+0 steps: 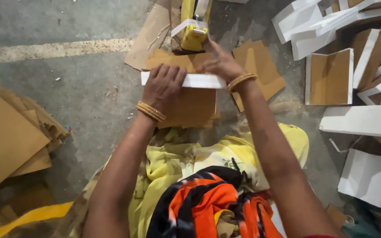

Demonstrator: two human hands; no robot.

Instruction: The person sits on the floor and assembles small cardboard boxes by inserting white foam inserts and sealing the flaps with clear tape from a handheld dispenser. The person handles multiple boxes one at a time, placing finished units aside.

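Head view, looking straight down: person sits on the concrete floor [67, 26], both arms stretched forward. Left hand [163, 86] lies palm-down, fingers curled over the near edge of a white-faced cardboard piece [199, 80], pinning it flat. Right hand [220, 65] grips the far right end of the same piece, fingers closed on it, steering that end up toward the yellow machine [194, 31] just beyond it. Looks like a two-hand hold to keep the folded edge square where it meets the machine's head; exact contact point is hidden by the fingers. Piece sits on a small stack of brown cardboard sheets [190, 108] directly in front of the knees, within easy reach. Bigger pile of brown sheets [9, 136] off to the left, well apart. To the right, a loose heap of folded white boxes [358, 57], some showing brown insides, tossed rather than stacked. Gold bangles [151, 111] on both wrists; yellow cloth [177, 163] across the lap.
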